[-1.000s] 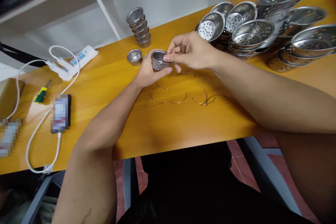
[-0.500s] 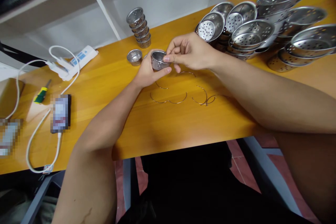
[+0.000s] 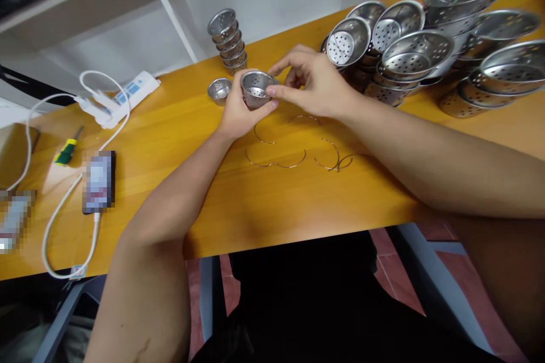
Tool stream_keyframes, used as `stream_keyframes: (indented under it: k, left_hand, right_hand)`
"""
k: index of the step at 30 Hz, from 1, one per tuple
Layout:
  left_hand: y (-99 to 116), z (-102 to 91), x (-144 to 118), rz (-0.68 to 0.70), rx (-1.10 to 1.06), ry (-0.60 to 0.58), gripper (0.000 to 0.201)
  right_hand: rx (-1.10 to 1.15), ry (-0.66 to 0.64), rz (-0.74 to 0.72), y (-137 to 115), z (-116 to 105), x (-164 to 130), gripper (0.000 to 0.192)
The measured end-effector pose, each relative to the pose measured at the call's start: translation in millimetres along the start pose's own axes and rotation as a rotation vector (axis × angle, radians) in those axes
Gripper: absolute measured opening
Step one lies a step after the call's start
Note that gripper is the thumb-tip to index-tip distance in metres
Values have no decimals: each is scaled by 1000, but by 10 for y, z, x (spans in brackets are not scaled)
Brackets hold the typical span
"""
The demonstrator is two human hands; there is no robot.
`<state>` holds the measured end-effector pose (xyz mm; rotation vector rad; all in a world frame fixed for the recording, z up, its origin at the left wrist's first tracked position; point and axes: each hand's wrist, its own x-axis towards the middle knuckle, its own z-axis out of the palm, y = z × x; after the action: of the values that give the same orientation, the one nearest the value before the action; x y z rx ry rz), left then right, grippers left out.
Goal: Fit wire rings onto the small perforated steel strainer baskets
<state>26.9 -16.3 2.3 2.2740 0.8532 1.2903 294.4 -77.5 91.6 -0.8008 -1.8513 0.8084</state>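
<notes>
My left hand [image 3: 238,109] is wrapped round a small perforated metal cup [image 3: 254,101], its mouth facing up and slightly toward me. At the cup's right rim, the thumb and forefinger of my right hand [image 3: 309,79] are spread a little and touch the edge; the other fingers curl in. Another small metal cup [image 3: 219,91] stands on the table just left of my left hand. Behind it rises a stack of similar cups [image 3: 230,39]. Several thin curved wires [image 3: 290,166] lie on the table below my hands.
Larger perforated metal bowls [image 3: 417,62] stand in leaning stacks at the right. A power strip [image 3: 131,99] with white cables, a green and yellow screwdriver [image 3: 66,153] and a blurred phone [image 3: 99,181] occupy the left. The table's front edge runs above my lap.
The cup has tipped so that more of its inside shows. My right thumb and forefinger have moved from a close pinch at the rim to a wider spread.
</notes>
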Motion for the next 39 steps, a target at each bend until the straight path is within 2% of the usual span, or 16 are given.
stream_keyframes:
  k: [4,7,12,17,23,29,39]
  left_hand:
    - [-19,3,6,0,15,37,98]
    - [8,2,1,-7,11,31,97]
    - [116,-5,-6,1,0,24,96]
    - [172,-6,7,31,-53,14,96]
    - [125,-2,22,53,-39,3,103]
    - [7,-2,23,-5,-77,21,102]
    - [-60,-19,27,-15,-57,44,100]
  right_hand:
    - [-168,4,-74,1,8,-23,69]
    - [-215,-30,-95,14,26,-41,71]
    - [-193,-92,-113,54,85,-58,78]
    - [-120,-93,-59,17,115,-62,69]
    - [-171,-93,-58,13,71,-68,61]
    - [-201,2,-64,60,-14,-29,66]
    - [-159,-20,-34,109,-12,-29,63]
